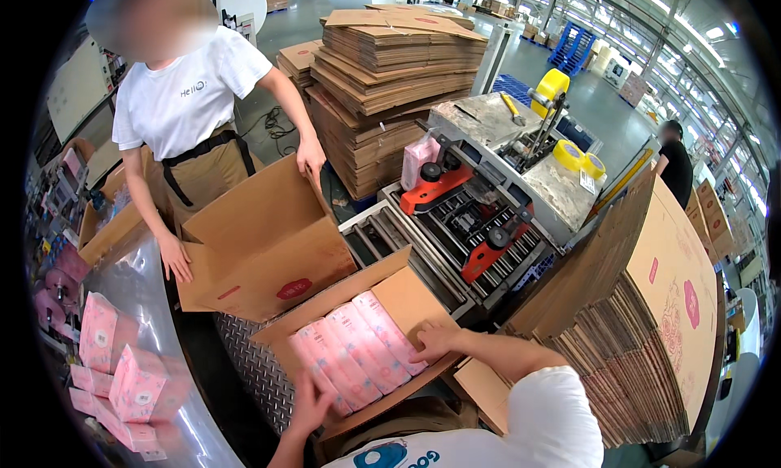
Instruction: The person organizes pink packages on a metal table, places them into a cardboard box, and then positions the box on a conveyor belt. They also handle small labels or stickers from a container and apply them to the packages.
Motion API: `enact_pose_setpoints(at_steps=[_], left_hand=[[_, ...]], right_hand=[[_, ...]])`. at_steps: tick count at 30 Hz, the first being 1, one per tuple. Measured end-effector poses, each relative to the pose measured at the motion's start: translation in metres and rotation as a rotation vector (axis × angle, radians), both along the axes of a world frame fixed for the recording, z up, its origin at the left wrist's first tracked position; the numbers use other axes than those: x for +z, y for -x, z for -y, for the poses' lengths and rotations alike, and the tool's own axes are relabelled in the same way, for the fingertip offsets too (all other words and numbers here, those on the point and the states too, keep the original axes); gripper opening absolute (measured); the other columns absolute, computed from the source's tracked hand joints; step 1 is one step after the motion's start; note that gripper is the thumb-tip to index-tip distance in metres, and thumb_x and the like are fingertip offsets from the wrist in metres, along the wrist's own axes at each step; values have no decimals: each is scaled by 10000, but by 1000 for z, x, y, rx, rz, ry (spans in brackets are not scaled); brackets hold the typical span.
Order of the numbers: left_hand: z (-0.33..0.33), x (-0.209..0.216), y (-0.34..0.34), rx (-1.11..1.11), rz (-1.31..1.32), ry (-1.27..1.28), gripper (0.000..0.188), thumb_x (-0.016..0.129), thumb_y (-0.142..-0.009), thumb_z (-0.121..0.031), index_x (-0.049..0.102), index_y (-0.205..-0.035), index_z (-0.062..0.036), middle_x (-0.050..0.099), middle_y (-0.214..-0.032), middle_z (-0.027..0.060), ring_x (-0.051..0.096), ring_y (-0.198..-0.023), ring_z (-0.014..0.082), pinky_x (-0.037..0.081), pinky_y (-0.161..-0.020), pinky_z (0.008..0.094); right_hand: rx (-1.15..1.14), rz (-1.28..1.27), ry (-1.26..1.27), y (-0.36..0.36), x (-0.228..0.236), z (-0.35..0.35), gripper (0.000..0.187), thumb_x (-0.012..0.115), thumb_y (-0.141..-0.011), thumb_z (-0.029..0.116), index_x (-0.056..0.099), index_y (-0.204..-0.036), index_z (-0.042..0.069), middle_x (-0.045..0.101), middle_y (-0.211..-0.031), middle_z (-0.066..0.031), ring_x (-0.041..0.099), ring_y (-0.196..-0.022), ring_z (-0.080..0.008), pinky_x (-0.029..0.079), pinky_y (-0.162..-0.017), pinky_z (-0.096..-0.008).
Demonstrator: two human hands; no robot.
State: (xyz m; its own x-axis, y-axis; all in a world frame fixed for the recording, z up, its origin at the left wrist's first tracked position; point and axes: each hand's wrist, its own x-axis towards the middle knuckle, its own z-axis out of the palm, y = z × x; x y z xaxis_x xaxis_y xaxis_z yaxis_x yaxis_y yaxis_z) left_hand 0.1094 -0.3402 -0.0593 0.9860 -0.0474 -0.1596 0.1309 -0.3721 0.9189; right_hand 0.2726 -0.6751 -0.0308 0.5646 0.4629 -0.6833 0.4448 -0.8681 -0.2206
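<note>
2 hands (435,342) on pink packs (358,350)

A curved, shiny metal conveyor table (154,305) runs down the lower left of the frame. Pink wrapped packs (134,382) lie directly on it, clustered at the lower left. At lower centre, a metal tread plate (248,362) carries an open cardboard box (407,293). Right of centre, a roller conveyor (390,240) leads into a taping machine (488,191). On the concrete floor (602,102), flattened cardboard stacks (390,69) stand at upper centre.
</note>
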Motion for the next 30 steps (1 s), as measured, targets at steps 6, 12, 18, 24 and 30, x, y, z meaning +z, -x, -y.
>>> enact_pose_setpoints(at_steps=[6, 12, 18, 24, 30], left_hand=[[15, -5, -24, -397, 16, -710, 700, 657, -770, -386, 405, -1285, 17, 385, -1312, 281, 388, -1199, 438, 332, -999, 458], [-58, 46, -119, 493, 594, -278, 317, 599, -830, -230, 570, -1002, 34, 613, -978, 187, 588, -890, 341, 464, -774, 391], [-95, -22, -115, 445, -214, -98, 395, 511, -878, -250, 505, -1123, 60, 605, -1051, 150, 570, -945, 213, 449, -807, 321], [-2, -107, -31, 664, -263, -127, 845, 561, -884, -238, -34, -1395, 78, 216, -1418, 284, 294, -1300, 345, 255, -1077, 374], [51, -124, -115, 740, -249, 120, 777, 461, -937, -188, -119, -1380, 79, 174, -1438, 255, 280, -1308, 325, 248, -1079, 369]], right_hand=[[374, -291, 42, -9, 46, 6, 1043, 630, -662, 662, 270, -1386, 2, 227, -1450, -200, 159, -1365, -347, 184, -1090, -451], [-177, 519, 84, -34, -21, -21, 1159, 687, -534, 692, 235, -1422, 98, 187, -1487, -115, 90, -1392, -313, 79, -1071, -598], [-1258, 454, -135, 5, -76, 54, 1093, 726, -565, 642, 305, -1371, 35, 331, -1407, -176, 407, -1247, -316, 407, -961, -480], [-1367, 21, -386, -57, -38, 29, 767, 693, -640, 595, 599, -1089, -20, 637, -981, -183, 664, -792, -267, 542, -608, -347], [-488, 802, -350, -155, -29, -11, 826, 617, -749, 519, 310, -1395, 107, 234, -1468, -142, 207, -1357, -300, 170, -1067, -564]])
